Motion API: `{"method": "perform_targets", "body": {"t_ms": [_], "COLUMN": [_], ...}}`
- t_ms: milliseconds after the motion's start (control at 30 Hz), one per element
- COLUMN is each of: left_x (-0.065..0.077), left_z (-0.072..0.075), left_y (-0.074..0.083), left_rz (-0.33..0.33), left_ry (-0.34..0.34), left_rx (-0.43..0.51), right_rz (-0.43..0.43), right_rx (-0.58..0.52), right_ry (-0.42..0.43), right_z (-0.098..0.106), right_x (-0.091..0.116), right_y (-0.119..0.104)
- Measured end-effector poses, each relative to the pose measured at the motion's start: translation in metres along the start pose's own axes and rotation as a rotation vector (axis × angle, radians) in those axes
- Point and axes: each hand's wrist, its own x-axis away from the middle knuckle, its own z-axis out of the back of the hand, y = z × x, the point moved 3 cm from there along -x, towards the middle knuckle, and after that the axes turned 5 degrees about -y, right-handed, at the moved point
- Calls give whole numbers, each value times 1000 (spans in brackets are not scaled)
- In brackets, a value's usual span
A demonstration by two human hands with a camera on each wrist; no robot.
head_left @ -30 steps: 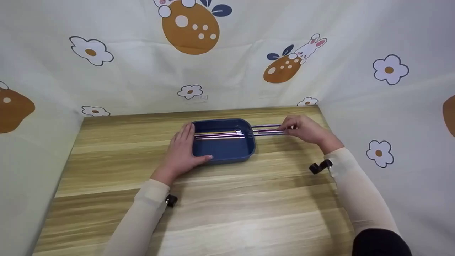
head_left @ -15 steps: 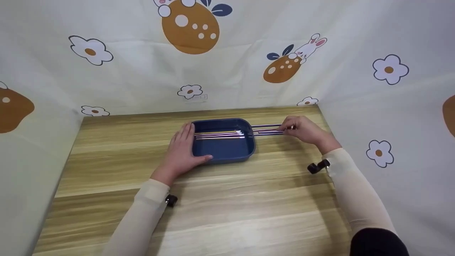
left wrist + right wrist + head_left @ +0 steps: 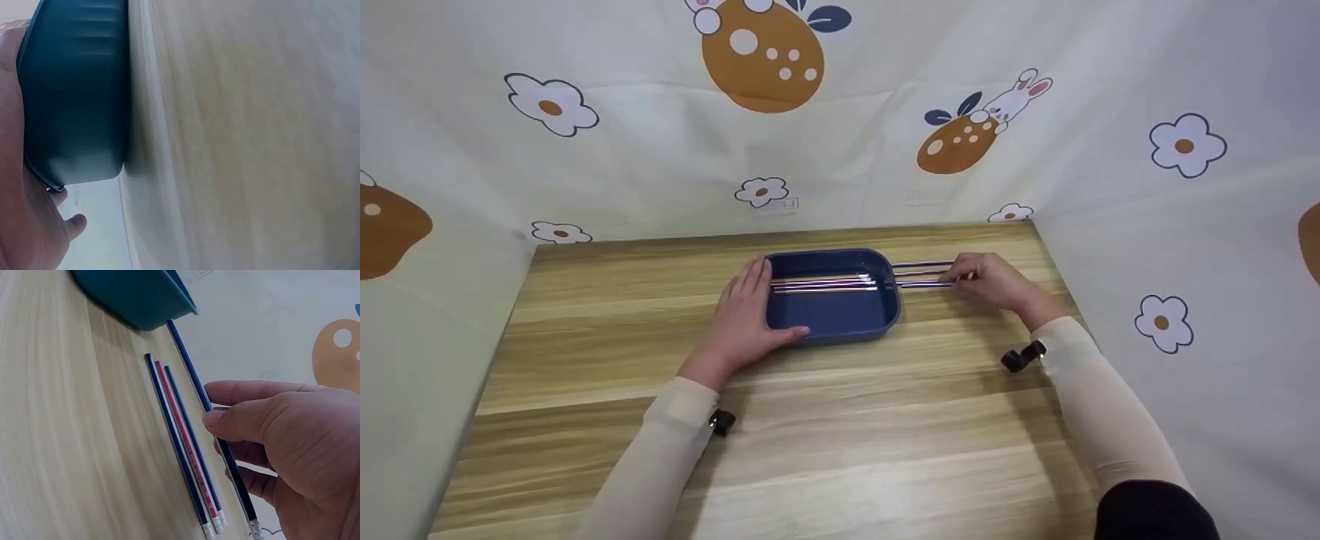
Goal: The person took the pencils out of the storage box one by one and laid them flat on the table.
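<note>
My left hand (image 3: 744, 319) rests on the left end of a blue rectangular tray (image 3: 834, 330), its fingers over the end rim and its thumb along the near rim. Inside the tray lie several pencils (image 3: 825, 286), side by side, with their eraser ends to the right. Right of the tray, my right hand (image 3: 994, 279) pinches a dark blue pencil (image 3: 191, 371) between thumb and fingers, tilted above the table in the right wrist view. Beside it, a red pencil (image 3: 185, 439) lies between two blue pencils on the table, erasers towards my wrist.
The wood-grain table (image 3: 840, 435) ends at a pale printed curtain (image 3: 862, 150) at the back, with more curtain at both sides. A black wrist camera (image 3: 1024, 356) sits on the right sleeve, another black camera (image 3: 723, 422) on the left.
My right hand has shifted slightly left and nearer to me, over the pencils beside the tray. My left hand and the tray have stayed in place.
</note>
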Motion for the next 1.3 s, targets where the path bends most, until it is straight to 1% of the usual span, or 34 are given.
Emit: {"method": "perform_targets", "body": {"t_ms": [200,333,567,867,1100,1300], "left_x": [0,0,1,0,0,0], "left_z": [1,0,1,1,1,1], "left_y": [0,0,0,1,2,1], "left_rz": [3,8,9,6,-5,-4], "left_ry": [-15,-23,-19,-11,-11,-16], "left_rx": [-3,-6,-14,-12,-22,-27], "right_rz": [16,-9,-20,-28,-17,12], "right_rx": [-7,-10,-18,-1,5,22], "right_ry": [21,22,26,28,42,40], "right_z": [-9,-13,-17,-22,-24,-26], "right_x": [0,0,-1,-3,-3,-5], "right_y": [8,13,18,22,22,22]}}
